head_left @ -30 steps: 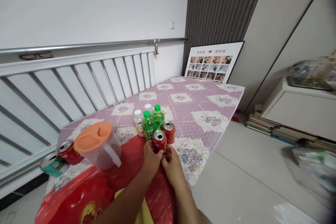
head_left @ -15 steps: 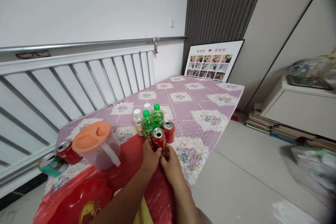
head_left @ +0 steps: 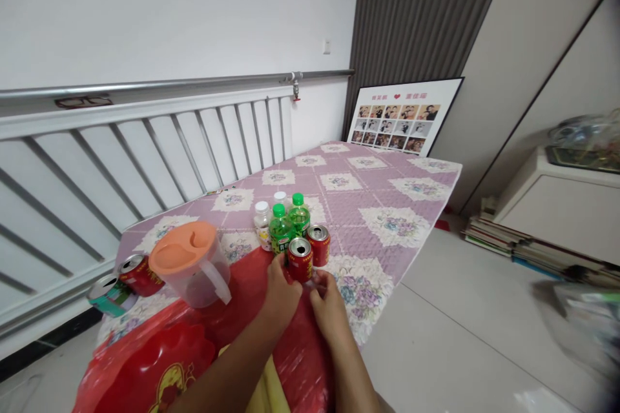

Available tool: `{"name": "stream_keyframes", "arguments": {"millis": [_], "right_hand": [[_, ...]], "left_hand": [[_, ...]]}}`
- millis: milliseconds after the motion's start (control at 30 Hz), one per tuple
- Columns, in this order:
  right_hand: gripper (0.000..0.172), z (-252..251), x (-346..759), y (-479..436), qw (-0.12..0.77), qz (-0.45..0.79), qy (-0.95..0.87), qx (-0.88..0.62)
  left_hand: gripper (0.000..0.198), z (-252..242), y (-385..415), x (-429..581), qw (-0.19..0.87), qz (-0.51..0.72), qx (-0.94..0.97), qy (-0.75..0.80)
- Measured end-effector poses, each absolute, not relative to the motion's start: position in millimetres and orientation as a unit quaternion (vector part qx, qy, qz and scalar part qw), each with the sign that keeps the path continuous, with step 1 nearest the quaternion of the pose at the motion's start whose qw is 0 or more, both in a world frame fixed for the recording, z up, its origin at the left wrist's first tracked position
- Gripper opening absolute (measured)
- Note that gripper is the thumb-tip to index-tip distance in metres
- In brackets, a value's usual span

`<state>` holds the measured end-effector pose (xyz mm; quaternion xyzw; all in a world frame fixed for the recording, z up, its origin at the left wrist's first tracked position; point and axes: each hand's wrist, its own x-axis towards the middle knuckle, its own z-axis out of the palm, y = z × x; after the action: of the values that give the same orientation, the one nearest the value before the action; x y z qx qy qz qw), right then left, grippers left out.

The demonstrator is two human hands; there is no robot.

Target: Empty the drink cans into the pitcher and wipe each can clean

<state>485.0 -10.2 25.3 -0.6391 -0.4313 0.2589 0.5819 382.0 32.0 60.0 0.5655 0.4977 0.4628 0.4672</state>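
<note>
A red drink can (head_left: 300, 262) stands upright on the table, its opened top facing up. My left hand (head_left: 281, 287) is at its left side, fingers loosely apart and very close to it; whether they touch is hard to see. At the can's lower right is my right hand (head_left: 329, 305), thumb and fingers parted. Just behind stands a second red can (head_left: 319, 247). Two green-capped green bottles (head_left: 281, 232) and two white-capped bottles (head_left: 263, 227) are grouped behind and to the left.
Left of my arms stands a clear pitcher with an orange lid (head_left: 186, 248). Beyond it are another red can (head_left: 141, 276) and a teal can (head_left: 112, 297). A red scalloped tray (head_left: 140, 368) lies at the near left, with something yellow (head_left: 268, 390) beside it. A radiator (head_left: 159, 161) lines the wall.
Both hands have loosened from the front red can, the right one moving slightly away from it. The can stands beside the other one. The view has shifted a little.
</note>
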Motion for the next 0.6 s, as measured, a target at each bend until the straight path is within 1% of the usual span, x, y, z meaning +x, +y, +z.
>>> {"name": "stream_keyframes", "arguments": {"millis": [100,233,267,333,433,567,600], "right_hand": [[0.021,26,488,-11,0.564,0.249,-0.431,-0.659],[0.019,27,488,-13,0.541,0.245,-0.441,-0.673],[0.019,26,488,-13,0.537,0.246,-0.444,-0.674],[0.021,26,488,-14,0.531,0.246,-0.448,-0.676],[0.024,26,490,-15,0.519,0.246,-0.457,-0.68],[0.029,30,490,-15,0.502,0.237,-0.463,-0.691],[0.031,32,489,-15,0.498,0.234,-0.464,-0.694]], "left_hand": [[0.07,80,4,366,0.438,0.46,0.593,0.495],[0.073,99,-44,319,0.397,0.406,0.695,0.442],[0.074,100,-54,303,0.378,0.386,0.729,0.421],[0.071,98,-71,269,0.311,0.383,0.772,0.402],[0.06,88,-89,215,0.204,0.402,0.778,0.438],[0.046,82,-108,144,0.142,0.378,0.729,0.553],[0.045,82,-112,127,0.131,0.362,0.729,0.566]]}}
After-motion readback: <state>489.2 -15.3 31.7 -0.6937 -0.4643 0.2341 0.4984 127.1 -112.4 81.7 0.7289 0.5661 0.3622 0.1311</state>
